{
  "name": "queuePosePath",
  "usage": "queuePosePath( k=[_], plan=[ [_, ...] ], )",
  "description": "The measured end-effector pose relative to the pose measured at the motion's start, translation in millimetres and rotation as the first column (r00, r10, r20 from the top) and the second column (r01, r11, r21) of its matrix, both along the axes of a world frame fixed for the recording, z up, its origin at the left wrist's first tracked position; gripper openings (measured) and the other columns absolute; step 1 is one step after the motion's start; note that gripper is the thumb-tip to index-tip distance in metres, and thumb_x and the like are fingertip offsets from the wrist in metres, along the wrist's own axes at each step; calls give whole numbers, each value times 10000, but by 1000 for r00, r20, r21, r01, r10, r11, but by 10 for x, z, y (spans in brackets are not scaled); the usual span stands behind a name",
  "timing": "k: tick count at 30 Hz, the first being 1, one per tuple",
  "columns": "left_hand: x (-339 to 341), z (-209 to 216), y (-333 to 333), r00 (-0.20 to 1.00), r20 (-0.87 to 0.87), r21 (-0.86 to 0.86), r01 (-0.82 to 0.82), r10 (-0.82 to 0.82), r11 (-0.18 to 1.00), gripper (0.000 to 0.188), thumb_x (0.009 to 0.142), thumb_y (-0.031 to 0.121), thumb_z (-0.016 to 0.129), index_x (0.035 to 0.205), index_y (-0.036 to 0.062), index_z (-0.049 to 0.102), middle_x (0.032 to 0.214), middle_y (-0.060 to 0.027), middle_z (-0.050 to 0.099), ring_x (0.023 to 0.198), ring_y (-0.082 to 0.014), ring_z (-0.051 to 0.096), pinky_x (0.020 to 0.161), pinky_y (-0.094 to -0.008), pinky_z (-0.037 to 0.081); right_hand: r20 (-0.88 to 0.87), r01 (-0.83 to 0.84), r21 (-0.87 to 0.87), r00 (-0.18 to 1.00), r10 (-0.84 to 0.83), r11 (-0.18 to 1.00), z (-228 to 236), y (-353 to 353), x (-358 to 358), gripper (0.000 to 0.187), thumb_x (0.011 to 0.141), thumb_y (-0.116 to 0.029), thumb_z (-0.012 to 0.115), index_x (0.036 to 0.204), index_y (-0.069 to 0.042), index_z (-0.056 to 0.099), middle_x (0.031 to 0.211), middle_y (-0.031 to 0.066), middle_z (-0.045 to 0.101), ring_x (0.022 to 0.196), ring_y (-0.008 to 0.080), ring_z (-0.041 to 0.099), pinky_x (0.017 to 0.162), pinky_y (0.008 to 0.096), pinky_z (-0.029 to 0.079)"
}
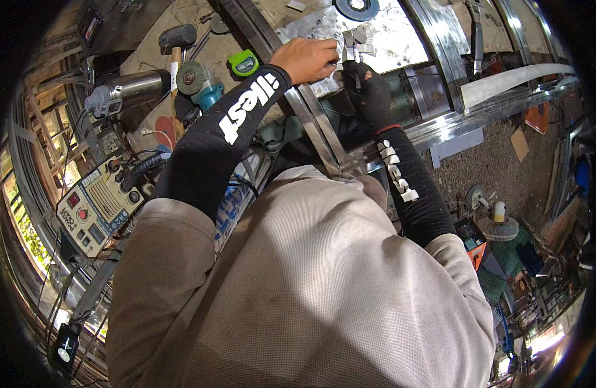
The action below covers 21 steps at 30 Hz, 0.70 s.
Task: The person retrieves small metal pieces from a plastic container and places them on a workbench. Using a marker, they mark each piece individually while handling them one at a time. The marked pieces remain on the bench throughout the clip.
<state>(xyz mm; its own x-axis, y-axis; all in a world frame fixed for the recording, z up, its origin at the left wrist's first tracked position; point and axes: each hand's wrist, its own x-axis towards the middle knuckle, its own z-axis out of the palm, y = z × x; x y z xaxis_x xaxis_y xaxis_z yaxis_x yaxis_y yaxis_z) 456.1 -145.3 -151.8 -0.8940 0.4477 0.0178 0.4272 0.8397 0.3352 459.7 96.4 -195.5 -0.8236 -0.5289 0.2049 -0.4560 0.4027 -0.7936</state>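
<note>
Bent at the fingers, my bare left hand (309, 59) rests over a shiny square metal tube (311, 119). Its fingertips close near a small metal edge, and what they hold is hidden. Just to the right, my right hand (368, 96) wears a black glove. Its fingers are curled round something small and dark that I cannot make out. Beyond the hands, several small grey metal pieces (359, 44) lie on a bright metal sheet (398, 42). A green tape measure (243, 63) sits left of my left hand.
At left are an angle grinder (210, 94), a mallet (177, 39), a steel bottle (137, 89) and a welding machine (98, 205) with cables. A round disc (357, 8) lies at the far edge. Metal frame bars (443, 45) and a curved pale strip (511, 83) stretch right.
</note>
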Motion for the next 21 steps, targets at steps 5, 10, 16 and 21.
queuePosePath(
  k=[5, 10, 16, 21],
  plan=[
    [-20, 18, -3, 996, 87, -12, 3, -2, 1000, 274, 970, 319, 710, 1119, 90, 735, 1130, -63, 672, 1011, -314, 734, 870, -471, 597, 31, 10, -27, 999, -9, 1000, -52, -1, -18, 498, 811, -30, 798, 1300, -78, 717, 1168, 154, 775, 1026, 348, 764, 885, 412, 599],
    [-14, 17, -1, 999, 46, 2, 15, -15, 1000, 203, 942, 288, 685, 1017, 105, 732, 1050, -55, 644, 933, -295, 750, 842, -470, 610, 9, -18, -24, 1000, 19, 1000, -82, 22, -31, 523, 792, -42, 812, 1306, -90, 721, 1186, 150, 782, 1030, 350, 771, 887, 410, 604],
    [-13, 22, 2, 996, 81, -33, 31, -28, 999, 235, 925, 295, 706, 1060, 104, 723, 1077, -61, 637, 928, -310, 752, 820, -484, 613, -44, -1, -17, 999, 0, 1000, -84, 10, -37, 536, 769, -58, 828, 1294, -101, 725, 1193, 147, 781, 1024, 350, 772, 883, 421, 604],
    [-14, 51, 10, 996, 84, -23, 45, -43, 999, 280, 914, 325, 729, 1096, 112, 723, 1087, -66, 635, 936, -309, 756, 824, -489, 614, -66, 15, 25, 998, -13, 1000, -108, 5, -31, 394, 868, -34, 763, 1254, -113, 747, 1133, 135, 789, 994, 336, 777, 833, 412, 613]
  ],
)
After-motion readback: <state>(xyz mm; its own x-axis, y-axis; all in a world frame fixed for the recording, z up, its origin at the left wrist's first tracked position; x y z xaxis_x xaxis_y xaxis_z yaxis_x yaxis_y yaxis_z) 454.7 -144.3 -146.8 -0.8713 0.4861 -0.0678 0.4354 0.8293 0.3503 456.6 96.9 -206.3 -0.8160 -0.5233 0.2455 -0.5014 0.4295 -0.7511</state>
